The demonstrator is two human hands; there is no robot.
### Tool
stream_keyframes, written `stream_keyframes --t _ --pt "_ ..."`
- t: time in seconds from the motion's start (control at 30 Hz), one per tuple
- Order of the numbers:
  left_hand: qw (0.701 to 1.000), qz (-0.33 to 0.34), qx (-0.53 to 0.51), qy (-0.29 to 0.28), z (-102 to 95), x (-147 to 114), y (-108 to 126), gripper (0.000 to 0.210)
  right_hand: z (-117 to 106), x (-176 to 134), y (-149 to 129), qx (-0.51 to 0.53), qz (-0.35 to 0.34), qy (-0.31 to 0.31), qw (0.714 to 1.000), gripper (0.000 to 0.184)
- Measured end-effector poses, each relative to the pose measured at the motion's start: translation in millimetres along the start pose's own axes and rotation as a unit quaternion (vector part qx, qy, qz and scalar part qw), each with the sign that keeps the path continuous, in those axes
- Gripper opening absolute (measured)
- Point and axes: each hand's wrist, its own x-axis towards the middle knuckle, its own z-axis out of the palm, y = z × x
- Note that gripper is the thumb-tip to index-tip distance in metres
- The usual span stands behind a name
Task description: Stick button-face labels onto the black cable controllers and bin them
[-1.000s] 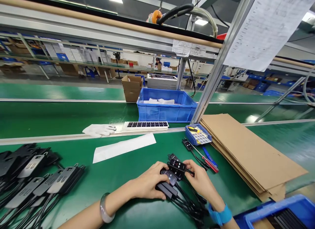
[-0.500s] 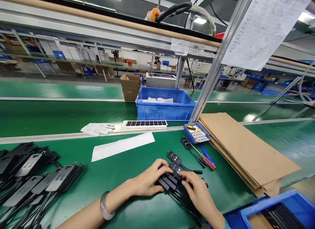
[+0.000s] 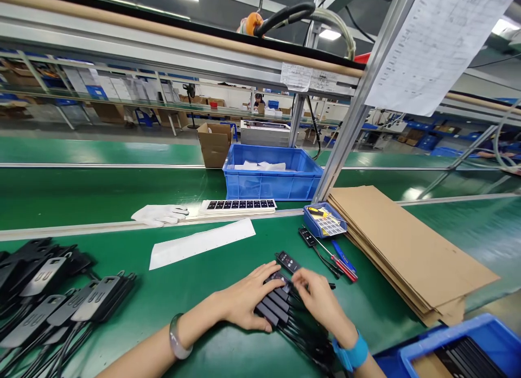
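Observation:
My left hand (image 3: 246, 299) spans a row of small black controllers (image 3: 278, 302) standing side by side, thumb at the near end and fingers over the far end. Thin black cables (image 3: 303, 334) trail from the row toward the table's front edge. Beyond it lies a single black remote-like controller (image 3: 288, 261) with buttons on its face. My right hand (image 3: 315, 296), with a blue band at the wrist, has its fingers bent together by that controller's near end; what they pinch, if anything, is hidden and slightly blurred.
Grey and black cabled units (image 3: 95, 302) are heaped at left. Right of my hands lie another controller (image 3: 307, 236), a red screwdriver (image 3: 344, 268) and a small blue tray (image 3: 324, 229). Cardboard sheets (image 3: 402, 248) and a blue bin (image 3: 459, 334) stand farther right; a white strip (image 3: 203, 242) lies behind.
My right hand has left the row of controllers and moved up to the single controller beyond it. My left hand has shifted slightly, staying on the row.

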Motion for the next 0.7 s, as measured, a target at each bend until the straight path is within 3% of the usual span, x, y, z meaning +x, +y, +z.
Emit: stream_keyframes --t 0.13,0.33,0.43,0.6,0.7 --pt "0.999 0.013 0.0 0.034 -2.0 -1 2 0.091 4 23 6 -0.026 0.024 0.048 0.998 0.023" --pt "0.997 -0.001 0.003 0.071 4.6 -4 -7 0.113 -3 10 -2 0.016 -0.034 -0.016 0.999 0.021" --pt "0.999 -0.013 0.018 0.04 5.1 -3 -11 0.117 -12 17 3 -0.036 -0.013 -0.008 0.999 0.027" --pt "0.999 -0.038 0.007 -0.02 -2.3 -2 -6 0.113 -11 52 27 -0.134 0.111 0.105 0.979 0.038" --pt "0.999 -0.037 0.012 -0.028 -3.7 -2 -3 0.114 -3 53 29 -0.14 0.097 0.11 0.979 0.037"
